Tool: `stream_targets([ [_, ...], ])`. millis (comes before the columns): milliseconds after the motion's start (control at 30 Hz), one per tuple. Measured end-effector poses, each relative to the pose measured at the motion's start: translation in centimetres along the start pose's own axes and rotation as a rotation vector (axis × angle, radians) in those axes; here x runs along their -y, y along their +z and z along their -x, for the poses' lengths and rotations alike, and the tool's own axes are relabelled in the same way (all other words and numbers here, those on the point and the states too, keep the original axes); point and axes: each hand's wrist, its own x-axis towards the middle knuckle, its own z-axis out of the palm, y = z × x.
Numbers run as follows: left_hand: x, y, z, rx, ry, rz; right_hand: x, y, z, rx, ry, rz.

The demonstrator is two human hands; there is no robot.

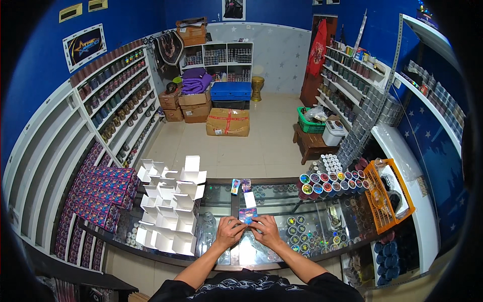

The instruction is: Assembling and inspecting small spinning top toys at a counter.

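In the middle of the glass counter [213,195], a small printed box [248,215] in purple, blue and pink stands between my hands. A white flap [250,200] sticks up at its far side. My left hand [230,231] has its fingers curled and pinched at the box's near left edge. From the right, my right hand [266,231] grips the near right edge, fingertips pressed against it. Fingers hide the box's near side. Just beyond lie two small colourful packets [235,186].
Open white boxes [171,214] stand in rows to the left, beside stacked purple printed boxes [103,194]. Lidded round jars [332,182] line the right side, near an orange crate [387,196]. Round tins [299,234] show at the counter's right. Shelves and a taped carton [228,122] stand beyond.
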Motion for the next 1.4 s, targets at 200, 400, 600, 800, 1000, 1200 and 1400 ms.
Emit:
stream_targets([
  [200, -0.1, -0.4, -0.1, 0.011, -0.014, 0.049, 0.2, 0.0, -0.3, -0.024, 0.006, -0.011],
  [400, 0.0, -0.6, 0.2, 0.006, -0.030, 0.039, 0.2, 0.5, 0.4, -0.022, 0.053, 0.025],
  [600, 0.0, -0.8, 0.5, 0.022, -0.029, -0.004, 0.1, -0.9, 0.0, 0.036, -0.011, -0.003],
  [800, 0.2, -0.8, 0.6, -0.003, -0.028, 0.023, -0.2, -1.1, 0.0, 0.086, -0.015, -0.023],
  [1000, -0.3, -1.2, 0.1, 0.019, -0.034, -0.012, -0.1, -0.5, 0.3, -0.024, 0.060, -0.067],
  [1200, -0.4, -1.4, 0.2, 0.033, -0.088, 0.018, -0.2, -0.4, 0.9, -0.058, 0.142, -0.139],
  [1400, -0.4, -0.7, 1.0, -0.009, -0.296, 0.134, -0.6, -0.7, 1.2, -0.041, 0.208, -0.188],
])
